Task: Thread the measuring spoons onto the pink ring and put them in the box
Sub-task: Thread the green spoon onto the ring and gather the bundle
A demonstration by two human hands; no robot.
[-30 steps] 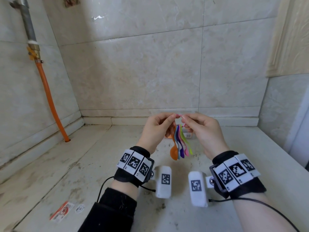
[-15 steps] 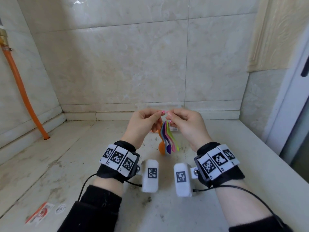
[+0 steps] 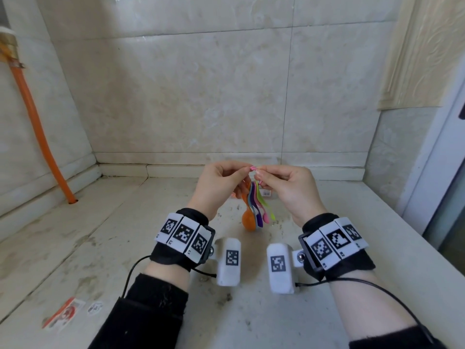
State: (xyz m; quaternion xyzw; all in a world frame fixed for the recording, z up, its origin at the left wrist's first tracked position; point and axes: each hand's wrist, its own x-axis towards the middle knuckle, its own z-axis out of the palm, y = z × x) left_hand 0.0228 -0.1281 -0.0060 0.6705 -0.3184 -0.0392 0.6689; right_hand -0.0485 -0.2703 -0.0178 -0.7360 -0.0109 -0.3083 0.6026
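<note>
Pink ring (image 3: pixel 253 168) is sitting between the two sets of fingertips, held up over the middle of the stone counter (image 3: pixel 113 243), toward its back edge. The measuring spoons (image 3: pixel 255 210) are hanging from it in one bunch, with the orange bowl lowest and purple, pink and green fanning off to the right. Whether the bowls are hanging clear of the surface or brushing it cannot be told.

The left hand (image 3: pixel 217 187) is pinching the ring between thumb and forefinger, its other fingers curled under. The right hand (image 3: pixel 289 190) is pinching it the same way from the other side.

Over the last second the hands are staying together on the ring and the bunch is hanging as before. Mostly the view is swinging, so the orange hose (image 3: pixel 37 137) on the left wall is sliding toward the picture's edge.

Judging by that, threading is finished and the ring's ends are being worked shut. No box is showing, so putting away is not yet begun. A torn sticker (image 3: pixel 63 316) is lying near the counter's front left corner.
</note>
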